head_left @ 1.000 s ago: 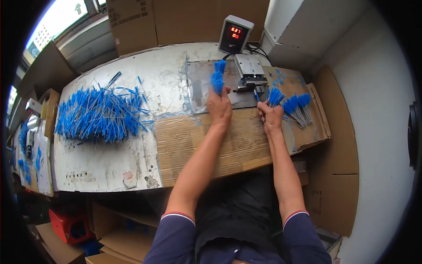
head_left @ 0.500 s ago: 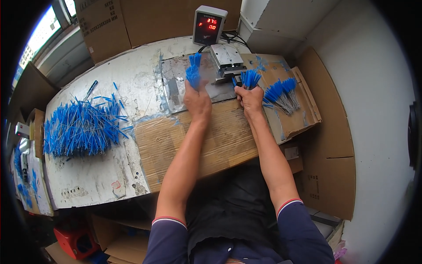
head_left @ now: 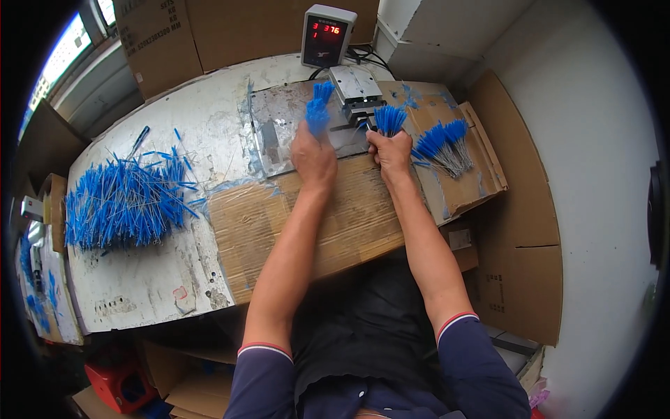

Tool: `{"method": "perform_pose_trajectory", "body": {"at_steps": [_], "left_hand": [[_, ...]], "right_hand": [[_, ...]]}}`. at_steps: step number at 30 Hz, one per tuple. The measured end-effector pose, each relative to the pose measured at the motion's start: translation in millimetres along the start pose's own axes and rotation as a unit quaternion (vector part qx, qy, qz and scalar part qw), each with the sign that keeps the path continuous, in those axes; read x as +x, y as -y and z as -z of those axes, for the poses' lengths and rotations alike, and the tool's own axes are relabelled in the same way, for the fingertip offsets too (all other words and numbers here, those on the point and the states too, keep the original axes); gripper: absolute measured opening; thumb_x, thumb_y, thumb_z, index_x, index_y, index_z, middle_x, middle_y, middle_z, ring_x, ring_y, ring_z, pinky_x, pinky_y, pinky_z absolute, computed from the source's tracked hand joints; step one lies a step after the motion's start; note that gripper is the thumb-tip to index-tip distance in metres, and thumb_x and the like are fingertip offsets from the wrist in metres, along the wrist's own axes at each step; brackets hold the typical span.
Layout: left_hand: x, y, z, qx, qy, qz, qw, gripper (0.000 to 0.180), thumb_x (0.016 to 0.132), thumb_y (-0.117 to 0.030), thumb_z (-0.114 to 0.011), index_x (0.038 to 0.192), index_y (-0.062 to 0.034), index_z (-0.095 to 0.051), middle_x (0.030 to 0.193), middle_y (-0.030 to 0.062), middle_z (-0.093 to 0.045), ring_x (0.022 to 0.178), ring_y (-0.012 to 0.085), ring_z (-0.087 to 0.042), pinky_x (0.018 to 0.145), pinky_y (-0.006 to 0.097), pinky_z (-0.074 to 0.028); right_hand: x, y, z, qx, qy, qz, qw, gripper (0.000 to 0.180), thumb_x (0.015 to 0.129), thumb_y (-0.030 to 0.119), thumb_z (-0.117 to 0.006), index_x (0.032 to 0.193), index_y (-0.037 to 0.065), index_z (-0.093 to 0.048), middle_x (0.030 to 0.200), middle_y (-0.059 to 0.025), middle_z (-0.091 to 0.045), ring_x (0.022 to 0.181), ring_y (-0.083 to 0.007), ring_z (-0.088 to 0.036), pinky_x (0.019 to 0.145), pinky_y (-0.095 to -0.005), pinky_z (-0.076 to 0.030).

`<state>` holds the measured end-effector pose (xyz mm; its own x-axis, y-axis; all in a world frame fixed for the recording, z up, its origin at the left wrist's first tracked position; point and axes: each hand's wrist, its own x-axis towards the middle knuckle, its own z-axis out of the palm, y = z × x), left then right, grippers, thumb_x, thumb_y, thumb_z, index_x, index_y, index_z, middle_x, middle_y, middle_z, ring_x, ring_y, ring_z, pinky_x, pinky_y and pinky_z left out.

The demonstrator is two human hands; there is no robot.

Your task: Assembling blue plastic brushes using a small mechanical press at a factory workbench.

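My left hand (head_left: 314,160) is closed round a bundle of thin wires with blue sleeves (head_left: 319,110), the blue ends pointing up and blurred. My right hand (head_left: 392,152) grips a second bundle of blue-sleeved wires (head_left: 389,120). Its thumb and forefinger reach to the front of a small metal machine (head_left: 354,85); whether they pinch a single wire there is too small to tell. Both hands are over a metal plate (head_left: 279,129) on the bench, the left one left of the machine. Sorted blue-sleeved wires (head_left: 443,148) lie fanned out on cardboard to the right.
A large loose pile of blue-sleeved wires (head_left: 129,202) covers the left of the white bench (head_left: 153,279). Behind the machine stands a box with a red lit display (head_left: 326,36). Flat cardboard (head_left: 300,230) covers the near edge. A cardboard sheet (head_left: 520,209) stands at the right.
My left hand's bundle has tipped right, toward the machine. My right hand has shifted slightly left, nearer the machine's front. The lit display reads differently, and the whole view has moved a little.
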<state>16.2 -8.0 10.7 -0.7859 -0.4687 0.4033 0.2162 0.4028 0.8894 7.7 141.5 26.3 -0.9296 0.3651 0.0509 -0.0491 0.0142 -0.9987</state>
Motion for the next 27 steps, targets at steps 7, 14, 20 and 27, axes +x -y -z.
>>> {"method": "perform_pose_trajectory", "body": {"at_steps": [7,14,20,27], "left_hand": [[-2,1,-5,0.07,0.083,-0.105,0.989,0.023,0.084,-0.002,-0.066,0.106,-0.0049,-0.058,0.087,0.0226,-0.066,0.084,0.0447,-0.063,0.073,0.055,-0.046],[-3,1,-7,0.077,0.103,-0.114,0.985,0.021,0.085,-0.002,-0.063,0.105,-0.0035,-0.059,0.085,0.0226,-0.065,0.084,0.0433,-0.062,0.075,0.053,-0.046],[-2,6,-7,0.089,0.12,-0.165,0.975,0.024,0.083,0.001,-0.059,0.107,-0.0019,-0.063,0.091,0.0205,-0.066,0.089,0.0404,-0.062,0.079,0.05,-0.048],[-3,3,-9,0.155,0.116,-0.183,0.964,0.02,0.082,0.003,-0.056,0.101,0.0,-0.062,0.091,0.0188,-0.064,0.088,0.0385,-0.061,0.08,0.048,-0.048]], "right_hand": [[-3,2,15,0.091,0.047,-0.025,0.994,0.013,0.083,0.009,-0.075,0.086,0.0,-0.066,0.075,-0.0065,-0.068,0.055,-0.0119,-0.062,0.041,-0.0239,-0.04],[-6,6,15,0.128,0.025,-0.071,0.989,0.01,0.083,0.001,-0.073,0.088,-0.001,-0.065,0.077,-0.0105,-0.068,0.059,-0.0171,-0.066,0.049,-0.0282,-0.056],[-14,12,14,0.053,0.037,-0.086,0.994,0.015,0.08,-0.003,-0.072,0.083,0.003,-0.059,0.074,-0.0083,-0.065,0.058,-0.0178,-0.066,0.045,-0.0296,-0.056],[-11,8,12,0.025,-0.009,-0.071,0.997,0.012,0.075,-0.003,-0.072,0.079,-0.002,-0.061,0.073,-0.0111,-0.065,0.054,-0.0204,-0.066,0.04,-0.031,-0.053]]}}
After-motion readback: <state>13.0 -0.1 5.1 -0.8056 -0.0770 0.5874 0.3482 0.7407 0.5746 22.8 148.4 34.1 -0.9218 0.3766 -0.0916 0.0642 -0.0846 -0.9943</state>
